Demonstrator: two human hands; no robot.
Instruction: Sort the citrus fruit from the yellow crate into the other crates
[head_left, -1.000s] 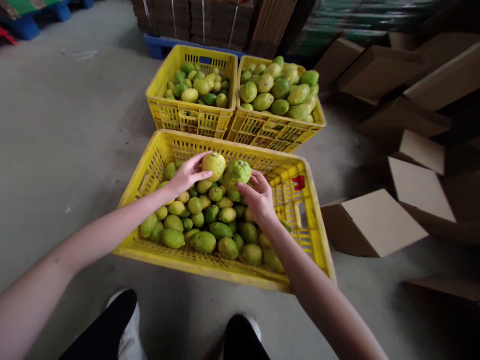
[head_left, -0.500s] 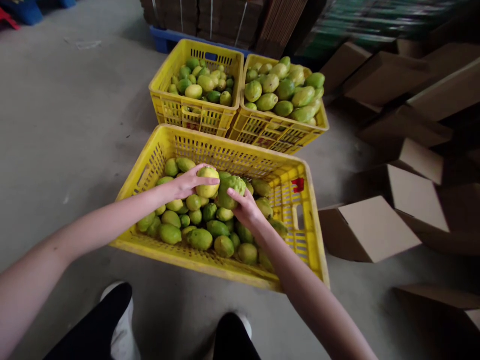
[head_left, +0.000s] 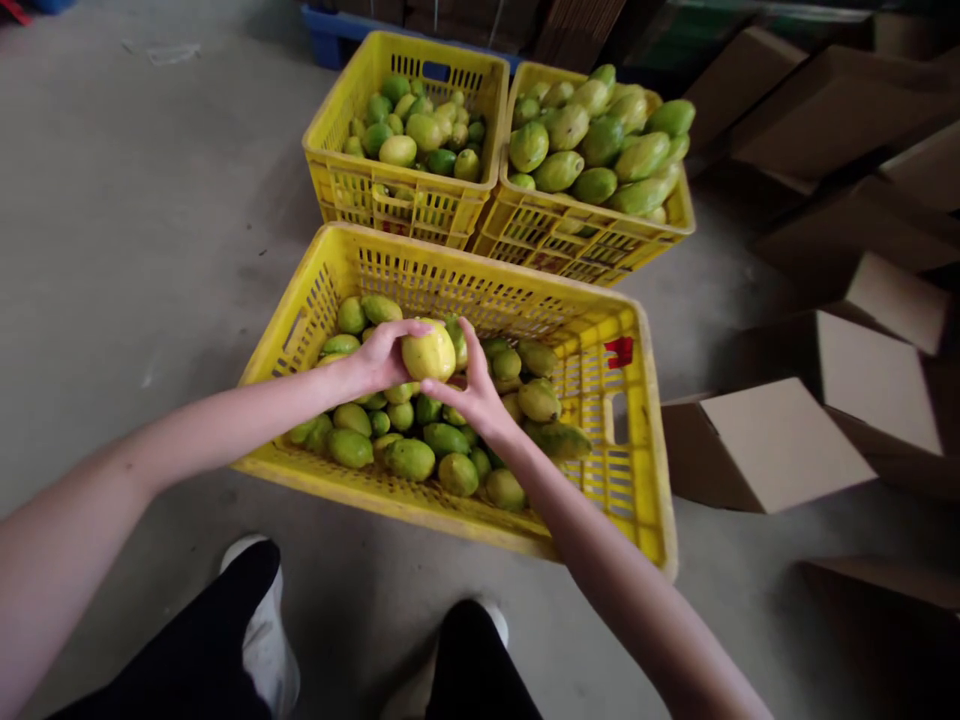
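Observation:
Over the large yellow crate (head_left: 442, 518), my left hand (head_left: 385, 358) is closed around a pale yellow lemon (head_left: 427, 352), with the thumb on top of it. My right hand (head_left: 476, 395) sits just to the right of this lemon. Its thumb and fingers are spread apart, the thumb tip close to the lemon's lower side; I cannot tell whether it touches. A green fruit (head_left: 457, 342) shows partly between the lemon and my right fingers. Beneath both hands lie many green and yellowish lemons (head_left: 409, 459), piled mostly in the crate's left and middle.
Behind stand two more yellow crates: the left one (head_left: 401, 205) holds smaller lemons, the right one (head_left: 585, 250) is heaped with larger, longer green fruit (head_left: 602, 142). Open cardboard boxes (head_left: 787, 440) line the right side. A blue pallet (head_left: 322, 45) is at the back.
My right hand has let go of the bumpy green fruit and opened beside the lemon. My left hand still holds the lemon, now turned. The view has shifted slightly.

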